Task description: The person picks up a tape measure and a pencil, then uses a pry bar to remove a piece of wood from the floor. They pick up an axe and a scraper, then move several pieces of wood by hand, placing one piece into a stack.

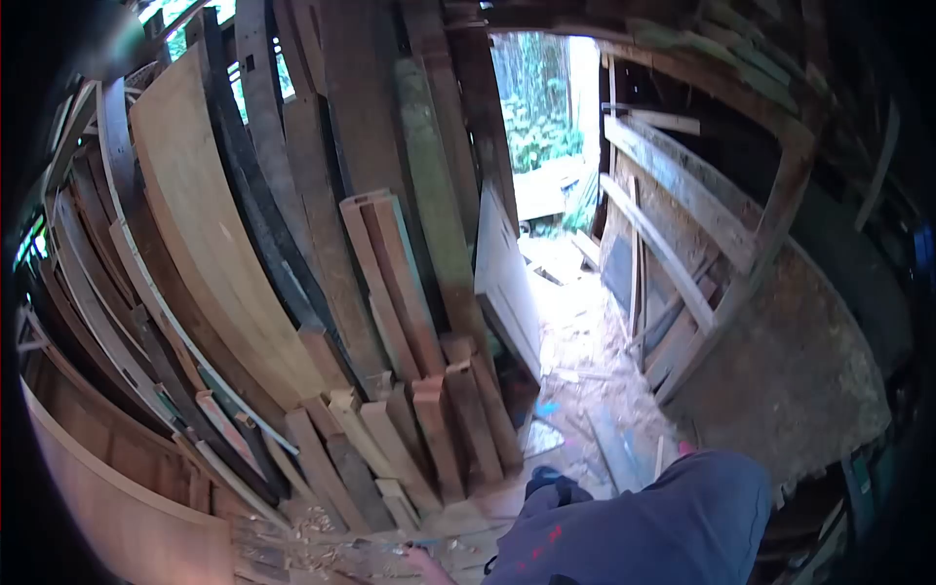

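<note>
Low in the view, my left hand (421,563) reaches out at the left of the dark blue shirt (634,522). It is small and blurred, and its fingers do not show clearly enough to tell what they hold. Wood shavings (317,526) and scraps lie on the floor around it. Closest above it are short upright wood offcuts (395,505). My right hand is not seen, with the shirt filling the lower right. A dark shoe (548,476) shows just beyond the shirt.
Tall planks (210,224) lean along the left wall, with shorter posts (444,434) before them. A pale panel (507,283) stands beside the bright doorway (551,146). At right, a wooden frame (726,292) and large board (790,361) lean. A curved wood sheet (117,517) is lower left.
</note>
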A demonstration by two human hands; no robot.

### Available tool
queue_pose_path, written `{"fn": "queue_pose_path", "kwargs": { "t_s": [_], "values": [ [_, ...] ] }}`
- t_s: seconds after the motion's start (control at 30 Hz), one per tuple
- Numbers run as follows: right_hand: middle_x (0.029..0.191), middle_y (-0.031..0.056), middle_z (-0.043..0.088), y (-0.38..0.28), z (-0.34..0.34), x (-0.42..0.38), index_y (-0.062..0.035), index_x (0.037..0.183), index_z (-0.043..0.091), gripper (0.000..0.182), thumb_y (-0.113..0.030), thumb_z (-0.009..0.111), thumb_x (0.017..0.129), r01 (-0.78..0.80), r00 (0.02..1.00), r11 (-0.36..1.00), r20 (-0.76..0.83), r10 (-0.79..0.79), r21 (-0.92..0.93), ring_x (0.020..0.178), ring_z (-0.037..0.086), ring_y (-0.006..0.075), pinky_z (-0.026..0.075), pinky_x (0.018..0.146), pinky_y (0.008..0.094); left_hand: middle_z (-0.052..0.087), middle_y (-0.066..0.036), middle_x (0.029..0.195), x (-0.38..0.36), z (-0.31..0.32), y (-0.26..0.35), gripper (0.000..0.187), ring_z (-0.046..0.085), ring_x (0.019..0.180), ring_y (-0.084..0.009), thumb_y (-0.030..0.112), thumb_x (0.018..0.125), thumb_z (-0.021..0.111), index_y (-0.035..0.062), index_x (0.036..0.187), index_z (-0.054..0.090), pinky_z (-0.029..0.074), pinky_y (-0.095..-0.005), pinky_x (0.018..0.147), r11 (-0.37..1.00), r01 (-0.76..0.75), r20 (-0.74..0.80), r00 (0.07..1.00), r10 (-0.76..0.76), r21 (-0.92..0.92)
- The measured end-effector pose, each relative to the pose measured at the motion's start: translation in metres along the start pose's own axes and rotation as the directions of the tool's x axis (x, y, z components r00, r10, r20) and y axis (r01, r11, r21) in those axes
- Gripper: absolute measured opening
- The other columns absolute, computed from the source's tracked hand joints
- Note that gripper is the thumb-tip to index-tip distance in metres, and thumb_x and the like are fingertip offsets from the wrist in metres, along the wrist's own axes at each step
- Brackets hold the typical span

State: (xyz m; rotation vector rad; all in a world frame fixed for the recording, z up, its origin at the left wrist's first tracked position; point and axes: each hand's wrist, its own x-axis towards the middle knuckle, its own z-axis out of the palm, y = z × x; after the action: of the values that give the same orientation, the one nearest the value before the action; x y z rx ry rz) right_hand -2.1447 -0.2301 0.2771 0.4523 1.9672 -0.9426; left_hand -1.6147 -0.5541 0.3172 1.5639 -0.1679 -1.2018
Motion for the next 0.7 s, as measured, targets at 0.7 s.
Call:
{"fn": "queue_pose_path", "kwargs": {
  "t_s": [0.7],
  "values": [
    [0.073, 0.0084, 0.064, -0.318, 0.318, -0.294, -0.0025, 0.079, 0.063, 0.017, -0.017, 0.053, 0.08, 0.987, -0.071, -0.157, 0.769, -0.636, -0.039, 0.065, 0.06, 0.0181, 0.049, 0.059, 0.0323, 0.051, -0.002, 0.081, -0.059, -0.031, 0.032, 0.023, 0.047, 0.066, -0.0117, 0.031, 0.093, 0.05, 0.009, 0.099, 0.052, 0.038, -0.0265, 0.054, 0.982, -0.067, 0.284, 0.952, 0.116, -0.178]
  ]
}}
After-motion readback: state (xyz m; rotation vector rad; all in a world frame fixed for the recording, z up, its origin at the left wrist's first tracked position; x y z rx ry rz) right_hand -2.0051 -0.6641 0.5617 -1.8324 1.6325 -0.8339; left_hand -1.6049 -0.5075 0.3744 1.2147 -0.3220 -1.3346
